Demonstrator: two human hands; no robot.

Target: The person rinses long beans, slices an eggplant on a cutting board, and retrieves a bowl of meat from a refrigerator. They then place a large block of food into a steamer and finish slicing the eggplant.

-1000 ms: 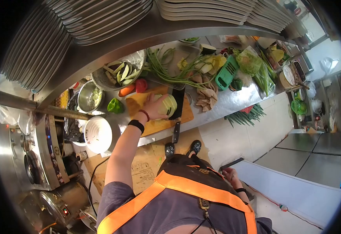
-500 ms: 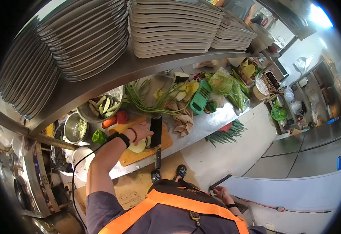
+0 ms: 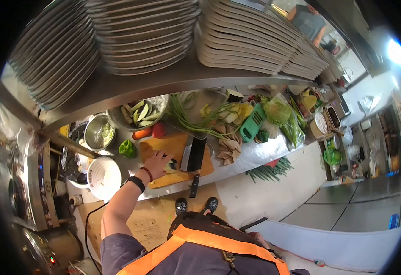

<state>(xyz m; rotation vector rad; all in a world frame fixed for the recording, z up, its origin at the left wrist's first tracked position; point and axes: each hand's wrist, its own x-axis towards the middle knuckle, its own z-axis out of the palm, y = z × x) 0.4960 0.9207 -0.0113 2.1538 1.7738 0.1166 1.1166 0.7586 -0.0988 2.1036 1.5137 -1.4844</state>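
My left hand (image 3: pixel 157 166) is over the wooden cutting board (image 3: pixel 161 142), fingers bent around cut eggplant pieces (image 3: pixel 170 168) with pale flesh and dark skin. The palm hides some of them. A cleaver (image 3: pixel 193 155) lies flat on the board to the right of this hand, its black handle sticking out past the counter's front edge. Behind the board, a metal bowl (image 3: pixel 164 106) holds several eggplant pieces. Low by my right side, my right hand (image 3: pixel 258 238) shows only in part, away from the counter; its fingers are hidden.
A green pepper (image 3: pixel 127 149), a red tomato (image 3: pixel 158 130) and a bowl of chopped greens (image 3: pixel 100 132) sit around the board. A white bucket (image 3: pixel 104 178) stands left. Long beans (image 3: pixel 189 117), a green grater (image 3: pixel 253 123) and lettuce (image 3: pixel 277 111) lie rightward. Stacked plates (image 3: pixel 145 39) fill the overhead shelf.
My view has shifted, so the counter shows further right and plates larger. My left hand has drawn in over the eggplant on the board, away from the cleaver. My right hand is more hidden.
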